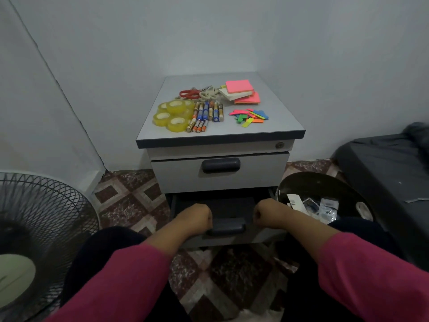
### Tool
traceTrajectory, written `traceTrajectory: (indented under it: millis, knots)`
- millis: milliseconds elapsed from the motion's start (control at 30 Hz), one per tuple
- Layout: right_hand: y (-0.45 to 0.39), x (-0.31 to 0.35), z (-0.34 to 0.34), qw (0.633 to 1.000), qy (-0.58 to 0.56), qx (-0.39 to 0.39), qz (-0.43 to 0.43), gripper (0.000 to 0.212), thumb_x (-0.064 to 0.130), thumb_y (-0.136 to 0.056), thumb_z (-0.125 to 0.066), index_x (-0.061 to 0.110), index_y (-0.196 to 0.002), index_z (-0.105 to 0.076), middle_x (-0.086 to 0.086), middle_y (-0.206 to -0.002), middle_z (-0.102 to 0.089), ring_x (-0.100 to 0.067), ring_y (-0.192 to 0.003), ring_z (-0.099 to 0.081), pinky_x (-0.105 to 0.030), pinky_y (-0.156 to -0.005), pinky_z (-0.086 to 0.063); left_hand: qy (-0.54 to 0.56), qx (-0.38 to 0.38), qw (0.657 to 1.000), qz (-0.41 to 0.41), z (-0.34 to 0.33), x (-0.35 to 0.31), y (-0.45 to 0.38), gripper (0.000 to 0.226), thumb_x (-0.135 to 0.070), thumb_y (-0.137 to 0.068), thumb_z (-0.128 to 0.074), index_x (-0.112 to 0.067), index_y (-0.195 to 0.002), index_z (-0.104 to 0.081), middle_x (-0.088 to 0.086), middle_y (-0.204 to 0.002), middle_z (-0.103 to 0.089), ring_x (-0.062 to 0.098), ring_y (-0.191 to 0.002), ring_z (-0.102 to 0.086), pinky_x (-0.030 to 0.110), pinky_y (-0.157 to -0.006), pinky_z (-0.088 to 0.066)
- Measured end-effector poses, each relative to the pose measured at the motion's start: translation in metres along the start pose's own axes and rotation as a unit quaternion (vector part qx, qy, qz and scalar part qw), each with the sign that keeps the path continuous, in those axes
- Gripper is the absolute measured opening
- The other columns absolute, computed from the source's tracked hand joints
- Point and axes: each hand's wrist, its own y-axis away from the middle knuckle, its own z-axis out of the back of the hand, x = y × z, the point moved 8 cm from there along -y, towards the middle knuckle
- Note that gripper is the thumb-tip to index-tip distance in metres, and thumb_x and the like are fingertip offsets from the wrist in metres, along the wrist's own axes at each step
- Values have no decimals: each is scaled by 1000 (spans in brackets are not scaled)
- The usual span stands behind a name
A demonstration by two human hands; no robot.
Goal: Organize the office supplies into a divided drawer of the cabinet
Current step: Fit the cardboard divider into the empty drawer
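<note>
Both hands are curled into fists on the front edge of the lower drawer [216, 205] of the cabinet [220, 175], the left hand [197, 217] and right hand [267, 213] either side of its dark handle [228, 225], gripping the rigid front, which should slide out under an even pull. Above the drawer, on the cabinet's worktop [278, 122], wait the light supplies: slick tape rolls [170, 116], batteries [205, 116] likely to roll, scissors [189, 93] best lifted by their loops, sticky notes [241, 91] and loose flimsy tabs [249, 117]; any labels are too small to read
</note>
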Motion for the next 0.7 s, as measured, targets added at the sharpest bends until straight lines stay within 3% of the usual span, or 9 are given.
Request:
traceTrajectory:
  millis: [200, 367, 500, 600, 700]
  knots:
    - [-10, -3, -9, 999, 50, -8, -14, 20, 10, -83, -64, 13, -99, -75, -11, -105, -68, -28, -96, -65, -33, -83, -54, 11, 15, 999, 46, -9, 2, -19, 19, -12, -84, -66, -3, -99, -72, 13, -102, -67, 26, -94, -64, 35, -86, -53]
    - [-17, -5, -7, 996, 68, -48, -37, 27, 4, -86, -53, 8, -108, -69, -16, -110, -65, -35, -102, -62, -40, -87, -52, 1, -6, 997, 76, -5, 6, -31, 10, -8, -86, -61, -3, -86, -70, 11, -91, -67, 26, -91, -64, 37, -86, -53]
    - [-25, -5, -8, 995, 64, -51, -50, 28, -3, -88, -47, 2, -111, -63, -17, -113, -61, -34, -106, -59, -40, -85, -48, 8, -18, 996, 87, -4, 14, -35, 20, -7, -89, -57, -1, -103, -69, 15, -108, -66, 28, -98, -62, 37, -89, -51]
    - [-28, -10, -9, 995, 6, -79, -62, 26, 0, -91, -45, 1, -109, -64, -17, -112, -63, -32, -103, -60, -37, -82, -48, -2, -3, 996, 90, -7, 14, -37, 31, -9, -93, -53, -5, -123, -63, 13, -125, -60, 27, -111, -58, 35, -98, -46]
    - [-30, -24, -10, 971, -173, -119, -109, 25, 13, -95, -49, 4, -109, -67, -16, -106, -66, -29, -96, -63, -34, -78, -50, -3, 13, 995, 102, -7, 15, -37, 39, -12, -96, -50, -8, -135, -52, 13, -133, -54, 27, -117, -54, 33, -101, -43]
